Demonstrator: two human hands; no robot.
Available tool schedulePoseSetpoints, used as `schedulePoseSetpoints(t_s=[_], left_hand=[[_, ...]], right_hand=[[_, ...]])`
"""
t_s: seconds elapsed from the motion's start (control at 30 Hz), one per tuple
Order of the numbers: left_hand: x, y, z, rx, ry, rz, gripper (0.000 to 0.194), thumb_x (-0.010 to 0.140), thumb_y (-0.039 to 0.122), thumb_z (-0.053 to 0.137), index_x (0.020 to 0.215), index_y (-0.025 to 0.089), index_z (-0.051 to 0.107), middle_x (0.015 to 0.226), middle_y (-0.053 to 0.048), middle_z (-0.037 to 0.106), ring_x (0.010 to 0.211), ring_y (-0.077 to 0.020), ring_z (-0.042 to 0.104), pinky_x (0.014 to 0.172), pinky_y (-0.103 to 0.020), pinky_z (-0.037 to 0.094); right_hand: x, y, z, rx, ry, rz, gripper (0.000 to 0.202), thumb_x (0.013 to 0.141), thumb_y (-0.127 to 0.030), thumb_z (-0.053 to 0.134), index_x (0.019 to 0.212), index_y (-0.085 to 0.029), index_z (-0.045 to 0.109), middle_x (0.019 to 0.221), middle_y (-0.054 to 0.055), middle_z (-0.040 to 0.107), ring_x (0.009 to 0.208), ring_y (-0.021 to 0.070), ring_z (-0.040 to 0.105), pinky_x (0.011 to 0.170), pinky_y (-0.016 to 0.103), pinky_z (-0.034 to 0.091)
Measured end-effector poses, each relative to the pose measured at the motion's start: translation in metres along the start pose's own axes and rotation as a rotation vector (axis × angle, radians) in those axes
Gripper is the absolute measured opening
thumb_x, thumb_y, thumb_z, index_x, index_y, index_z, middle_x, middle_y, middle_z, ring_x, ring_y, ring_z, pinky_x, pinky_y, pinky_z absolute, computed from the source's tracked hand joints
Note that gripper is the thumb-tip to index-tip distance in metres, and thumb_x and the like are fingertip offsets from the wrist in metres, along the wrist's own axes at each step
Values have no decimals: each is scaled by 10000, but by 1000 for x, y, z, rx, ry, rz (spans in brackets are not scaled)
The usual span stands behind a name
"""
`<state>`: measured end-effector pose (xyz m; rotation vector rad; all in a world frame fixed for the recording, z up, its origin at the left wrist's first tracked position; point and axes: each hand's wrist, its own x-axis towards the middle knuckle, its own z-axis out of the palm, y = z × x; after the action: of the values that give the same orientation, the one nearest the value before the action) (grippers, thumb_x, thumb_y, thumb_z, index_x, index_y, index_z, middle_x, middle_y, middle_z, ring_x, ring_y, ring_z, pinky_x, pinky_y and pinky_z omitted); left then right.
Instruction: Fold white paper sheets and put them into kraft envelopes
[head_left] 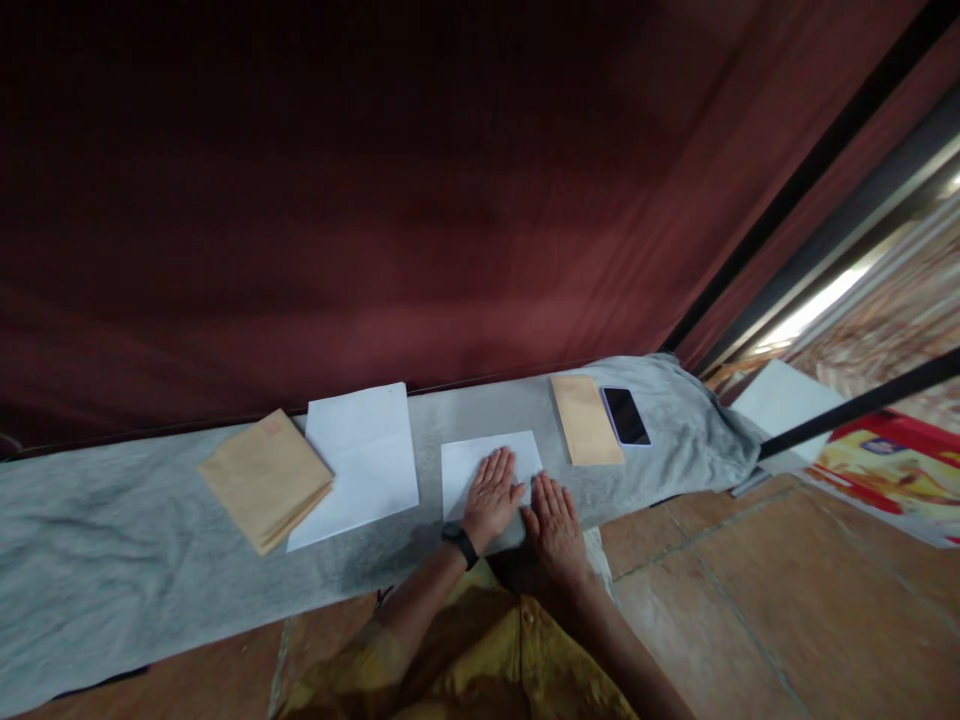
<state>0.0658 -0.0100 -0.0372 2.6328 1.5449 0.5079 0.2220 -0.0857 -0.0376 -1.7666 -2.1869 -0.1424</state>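
White paper (461,465) lies flat on a grey cloth cover (502,400), its long axis running roughly left to right along the narrow surface; it may be a sheet folded over, though the view is too soft to be sure. The left hand (491,500), with a black watch (460,543) at its wrist, is the nearer one: palm down over the paper's right part, fingers straight and pointing to the far side, gripping nothing. The right hand (556,525) is also open and empty, fingers extended beside the near right corner; whether its thumb touches the paper I cannot tell. To the left, a larger white sheet (367,450) lies partly under a stack of brown kraft envelopes (266,480) set askew. To the right, a single kraft envelope (586,420) lies lengthwise from far to near, with a dark-screened smartphone (627,416) close along its right side. A dark red curtain (450,230) hangs along the far edge, terracotta floor tiles (757,600) show on the near side, and a red and yellow printed package (892,465) sits at the far right beyond a dark pole (870,395).
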Motion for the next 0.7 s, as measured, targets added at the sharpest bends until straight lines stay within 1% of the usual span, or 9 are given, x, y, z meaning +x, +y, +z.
schedulePoseSetpoints(t_s=[0.1,0.2,0.3,0.4,0.5,0.57,0.63,0.7], left_hand=[[10,-14,0,30,3,-54,646,1027,452,313,1575,119,231,1600,-143,351,1498,-242,299,1231,-480,259],[12,-27,-1,49,27,-131,659,1022,468,313,1567,102,256,1600,-156,343,1501,-255,290,1222,-479,274],[8,-38,-3,65,75,-190,652,1021,468,300,1571,119,257,1592,-159,356,1493,-270,306,1207,-503,293],[-4,-47,-9,88,111,-243,646,1023,461,287,1569,115,267,1580,-166,377,1488,-284,318,1201,-508,300],[-20,-52,-15,109,136,-293,650,1019,458,301,1568,111,271,1577,-172,380,1490,-299,310,1197,-524,303],[-28,-51,-17,115,153,-309,641,1016,449,317,1568,127,275,1584,-164,372,1496,-300,297,1196,-533,304],[-34,-50,-19,117,161,-316,632,1014,441,329,1568,141,277,1593,-155,358,1502,-298,281,1197,-538,299],[-35,-47,-20,116,155,-325,631,1011,436,341,1564,137,284,1603,-156,336,1508,-299,264,1201,-541,289]], right_hand=[[0,0,0,16,5,10,561,1062,-386,315,1548,-107,338,1566,168,407,1468,279,354,1199,492,266],[0,0,1,30,11,7,572,1062,-381,305,1569,-117,292,1571,167,397,1466,284,360,1197,501,271],[0,1,2,39,13,16,587,1060,-390,308,1580,-122,260,1572,166,395,1463,283,367,1196,505,279],[-1,1,2,47,10,24,593,1055,-389,332,1579,-122,260,1573,170,390,1457,288,375,1194,516,281],[-2,0,0,62,-6,30,557,1052,-349,332,1570,-147,293,1569,167,399,1448,300,389,1179,562,282],[2,-2,-3,69,-25,51,528,1055,-340,313,1548,-155,350,1549,164,432,1442,315,395,1177,606,247],[14,-4,-5,80,-42,84,519,1058,-361,294,1517,-147,411,1524,164,468,1435,325,404,1185,630,194],[33,-10,-6,112,-55,91,523,1059,-377,287,1498,-139,442,1522,156,473,1429,313,414,1199,601,181]])
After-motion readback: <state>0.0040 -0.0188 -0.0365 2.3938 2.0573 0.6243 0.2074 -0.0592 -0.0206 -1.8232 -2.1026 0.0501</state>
